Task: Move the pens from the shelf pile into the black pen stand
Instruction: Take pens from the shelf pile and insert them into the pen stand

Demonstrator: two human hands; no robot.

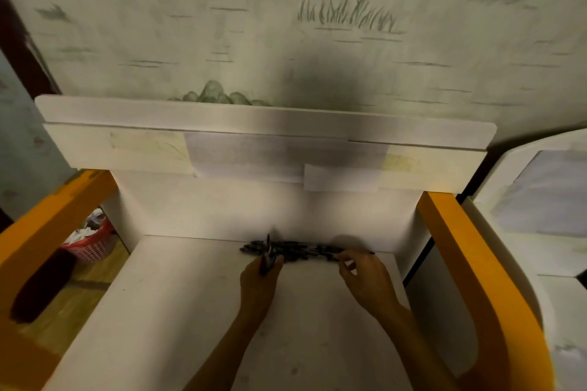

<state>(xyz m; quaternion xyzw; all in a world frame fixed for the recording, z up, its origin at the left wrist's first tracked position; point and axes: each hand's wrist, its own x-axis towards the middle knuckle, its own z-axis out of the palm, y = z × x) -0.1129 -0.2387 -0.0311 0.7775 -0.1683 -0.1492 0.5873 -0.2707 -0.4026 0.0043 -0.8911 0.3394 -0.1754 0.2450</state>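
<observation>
Pile of pens (pixel 295 251): dark, lying in a loose row on the white shelf (pixel 197 301), close against the back panel, between the two hands.
Held pens (pixel 266 259): a small bunch, tips up and slightly tilted, lifted off the left end of the pile.
Left hand (pixel 258 279): fingers curled round the held pens, gripping them near the lower ends.
Right hand (pixel 362 276): at the right end of the pile, fingertips bent and pinching one pen (pixel 354 253) lying there; thumb side partly hidden.
Black pen stand: not in view anywhere on the shelf; position cannot be told.
Step in hand: gathering, judged from both hands working the pile; no sign of any pen yet placed.
Next move: probably lifting the pinched pen clear, joining it to the bunch, then finding the stand and dropping the pens in upright; calls for a firm grip so the bunch stays together.
Risk: loose pens rolling along the smooth shelf.
Surroundings: orange side frame (pixel 457 263) on both flanks, painted wall (pixel 317 25) behind, red basket (pixel 93 246) on the floor to the left.
</observation>
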